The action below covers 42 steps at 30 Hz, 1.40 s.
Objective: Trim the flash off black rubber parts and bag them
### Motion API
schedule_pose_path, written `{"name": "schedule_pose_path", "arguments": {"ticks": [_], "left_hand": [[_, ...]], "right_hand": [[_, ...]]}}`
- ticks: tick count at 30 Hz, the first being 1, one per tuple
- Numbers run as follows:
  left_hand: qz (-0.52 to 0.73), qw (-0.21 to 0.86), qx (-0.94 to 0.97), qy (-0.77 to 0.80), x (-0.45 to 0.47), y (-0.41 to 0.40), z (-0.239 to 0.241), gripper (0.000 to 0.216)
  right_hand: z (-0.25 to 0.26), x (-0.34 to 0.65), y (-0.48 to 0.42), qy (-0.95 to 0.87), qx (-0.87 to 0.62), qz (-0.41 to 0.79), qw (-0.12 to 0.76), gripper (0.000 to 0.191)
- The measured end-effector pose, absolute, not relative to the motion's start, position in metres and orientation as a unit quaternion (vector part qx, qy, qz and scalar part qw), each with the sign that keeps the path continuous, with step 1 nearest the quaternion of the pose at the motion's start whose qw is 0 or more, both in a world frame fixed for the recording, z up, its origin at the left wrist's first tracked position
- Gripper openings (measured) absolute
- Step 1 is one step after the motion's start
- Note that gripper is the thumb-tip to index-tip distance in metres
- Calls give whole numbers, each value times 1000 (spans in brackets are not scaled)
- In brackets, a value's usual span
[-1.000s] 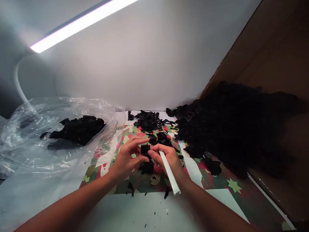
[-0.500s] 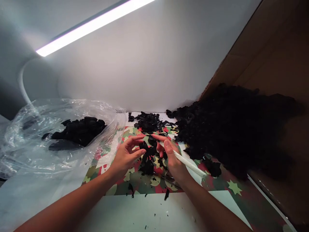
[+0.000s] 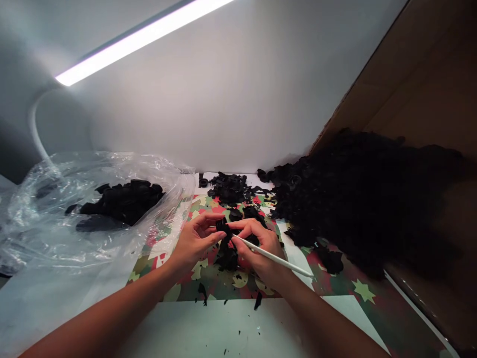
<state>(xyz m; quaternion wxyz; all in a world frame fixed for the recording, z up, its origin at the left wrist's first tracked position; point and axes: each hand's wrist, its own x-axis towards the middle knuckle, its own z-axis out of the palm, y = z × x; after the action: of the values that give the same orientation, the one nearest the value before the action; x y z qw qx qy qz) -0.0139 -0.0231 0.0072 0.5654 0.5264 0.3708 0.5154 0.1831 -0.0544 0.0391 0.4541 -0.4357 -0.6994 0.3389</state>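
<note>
My left hand pinches a small black part between thumb and fingers over a patterned mat. My right hand is closed round a thin white stick tool, whose tip points at that same black part. The right fingertips also touch the part. Under both hands lies a small heap of black scraps.
A clear plastic bag with black parts inside lies at the left. A large heap of black parts fills the right side against a brown cardboard wall. More black scraps lie at the back by the white wall.
My right hand has turned the white tool from pointing toward me to lying sideways, its tip now at the black part. My hands drew back together after parting briefly.
</note>
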Motion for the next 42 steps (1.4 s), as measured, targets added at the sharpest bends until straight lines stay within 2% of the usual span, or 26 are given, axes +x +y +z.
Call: {"name": "schedule_pose_path", "arguments": {"ticks": [9,16,24,28,32,35,37,42], "left_hand": [[514,522,561,386,-16,-27,7,29],[523,518,582,346,-15,-31,11,56],[601,511,519,329,-12,-25,8,35],[636,493,498,323,-16,-24,17,28],[627,552,461,299,-20,-19,22,33],[590,598,444,312,-19,-18,18,34],[572,622,430,316,-16,-19,15,32],[542,664,414,307,-12,-24,16,33]], "right_hand": [[31,175,-57,-752,-415,217,465,19],[27,176,-49,-764,-458,52,450,16],[25,190,-36,-747,-546,-25,378,20],[23,210,-25,-729,-585,11,357,22],[20,219,-16,-728,-570,132,357,21],[21,209,-19,-737,-493,205,414,15],[24,200,-27,-731,-448,239,456,21],[33,184,-47,-733,-438,238,463,29]]}}
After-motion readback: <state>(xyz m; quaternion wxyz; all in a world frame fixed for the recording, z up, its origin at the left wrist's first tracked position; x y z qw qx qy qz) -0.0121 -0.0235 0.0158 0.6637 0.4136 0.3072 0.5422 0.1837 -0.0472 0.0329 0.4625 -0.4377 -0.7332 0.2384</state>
